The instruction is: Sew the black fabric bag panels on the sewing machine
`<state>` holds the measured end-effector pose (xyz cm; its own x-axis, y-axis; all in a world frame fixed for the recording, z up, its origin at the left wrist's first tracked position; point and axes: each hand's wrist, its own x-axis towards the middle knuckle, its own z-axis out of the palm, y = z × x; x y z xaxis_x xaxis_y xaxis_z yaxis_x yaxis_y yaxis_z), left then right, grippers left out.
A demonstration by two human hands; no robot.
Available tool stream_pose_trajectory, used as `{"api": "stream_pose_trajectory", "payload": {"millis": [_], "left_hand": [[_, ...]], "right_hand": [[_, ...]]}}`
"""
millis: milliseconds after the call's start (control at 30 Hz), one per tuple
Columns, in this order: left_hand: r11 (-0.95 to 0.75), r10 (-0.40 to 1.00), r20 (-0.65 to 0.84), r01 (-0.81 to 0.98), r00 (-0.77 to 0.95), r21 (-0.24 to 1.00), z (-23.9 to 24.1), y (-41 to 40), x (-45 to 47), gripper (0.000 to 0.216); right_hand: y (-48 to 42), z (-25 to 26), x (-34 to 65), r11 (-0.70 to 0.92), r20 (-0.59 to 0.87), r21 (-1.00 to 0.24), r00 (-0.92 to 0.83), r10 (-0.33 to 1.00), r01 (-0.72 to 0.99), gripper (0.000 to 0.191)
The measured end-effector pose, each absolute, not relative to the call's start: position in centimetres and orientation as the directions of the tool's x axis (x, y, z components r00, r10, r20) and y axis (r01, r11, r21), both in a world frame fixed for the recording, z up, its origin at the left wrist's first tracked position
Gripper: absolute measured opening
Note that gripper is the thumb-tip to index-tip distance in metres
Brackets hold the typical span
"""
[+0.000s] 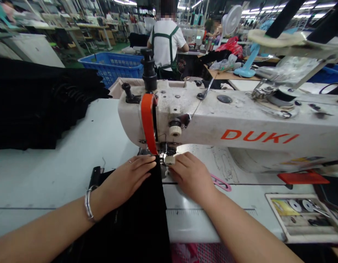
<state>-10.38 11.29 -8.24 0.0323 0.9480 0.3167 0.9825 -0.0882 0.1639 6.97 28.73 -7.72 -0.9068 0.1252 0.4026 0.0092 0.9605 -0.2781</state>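
A black fabric piece [141, 219] lies on the sewing machine table, its upper end at the presser foot [162, 157]. My left hand [127, 173], with a silver bangle at the wrist, rests flat on this fabric with fingers stretched toward the needle area. At the right side of the presser foot, my right hand [189, 175] has its fingers bent and drawn together beside a small white knob [169, 160]. Its fingertips are partly hidden, so what they hold cannot be made out. Over both hands extends the white sewing machine [201, 120] marked DUKI, with an orange strip [149, 122] on its head.
A black fabric stack [34, 106] lies at left. A pink-handled tool [222, 182] is beside my right wrist. The bobbin tray [292, 219] sits at lower right. Beyond are a blue basket [114, 65] and a seated person [166, 44] in a white shirt.
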Motion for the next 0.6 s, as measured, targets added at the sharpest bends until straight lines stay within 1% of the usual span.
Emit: {"api": "stream_pose_trajectory", "payload": {"millis": [67,133,233,333,467,533,600], "left_hand": [[-0.062,0.939,0.342,0.976,-0.014,0.210,-8.5,11.1,-9.9,0.032],[-0.070,0.939,0.342,0.970,-0.015,0.235,-8.6,11.0,-9.9,0.032],[-0.109,0.946,0.325,0.958,0.018,0.265,-8.7,11.1,-10.7,0.031],[-0.124,0.949,0.312,0.958,0.038,0.259,-8.8,11.6,-12.0,0.032],[-0.127,0.958,0.280,0.971,0.067,0.202,-8.3,12.5,-13.3,0.030],[-0.140,0.961,0.261,0.978,0.096,0.154,-7.7,12.7,-13.2,0.030],[-0.169,0.962,0.237,0.979,0.139,0.112,-7.0,12.5,-12.5,0.035]], "right_hand": [[28.3,-7.8,7.5,0.954,0.421,-0.261,-0.907,-0.024,-0.147,0.018],[27.8,-8.0,7.8,0.943,0.431,-0.254,-0.898,-0.087,-0.213,0.020],[27.3,-8.3,7.8,0.948,0.420,-0.244,-0.903,-0.086,-0.203,0.021],[27.0,-8.5,7.6,0.961,0.412,-0.217,-0.909,-0.066,-0.169,0.023],[26.8,-8.6,7.3,0.971,0.421,-0.203,-0.907,-0.028,-0.124,0.024],[26.8,-8.5,7.3,0.969,0.424,-0.221,-0.906,-0.009,-0.113,0.017],[26.9,-8.3,7.4,0.962,0.426,-0.250,-0.905,0.006,-0.112,0.013]]}}
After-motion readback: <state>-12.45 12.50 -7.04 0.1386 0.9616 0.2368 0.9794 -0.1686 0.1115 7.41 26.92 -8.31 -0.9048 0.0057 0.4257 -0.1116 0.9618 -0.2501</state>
